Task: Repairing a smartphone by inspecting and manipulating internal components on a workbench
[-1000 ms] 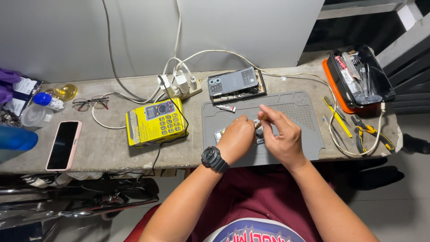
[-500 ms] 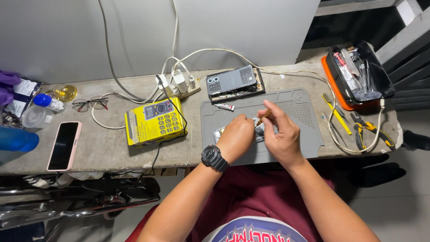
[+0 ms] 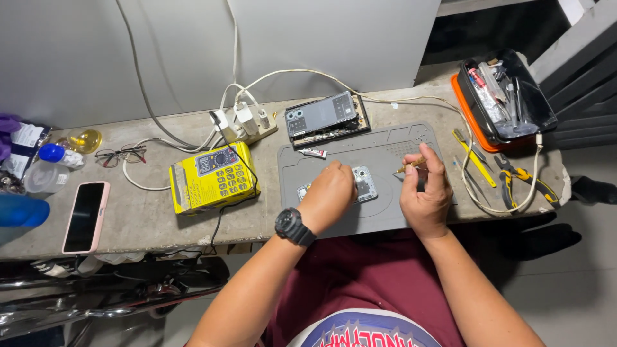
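Observation:
My left hand (image 3: 330, 193), with a black watch on its wrist, rests on a small opened phone part (image 3: 364, 182) lying on the grey work mat (image 3: 385, 212) and holds it down. My right hand (image 3: 425, 190) is lifted to the right of that part and grips a thin brown-handled tool (image 3: 410, 165) between thumb and fingers. A small glue tube (image 3: 313, 153) lies on the mat's far left. A dark opened phone (image 3: 323, 114) sits on a frame behind the mat.
A yellow multimeter (image 3: 210, 178) stands left of the mat, a white power strip (image 3: 243, 124) with cables behind it. At the left lie a pink-cased phone (image 3: 85, 216), glasses (image 3: 119, 155) and bottles. At the right are an orange-and-black tool tray (image 3: 508, 96), yellow tweezers (image 3: 474, 156) and pliers (image 3: 522, 177).
My right hand has drawn away from the phone part to the right, lifting the thin tool. My left hand stays on the part.

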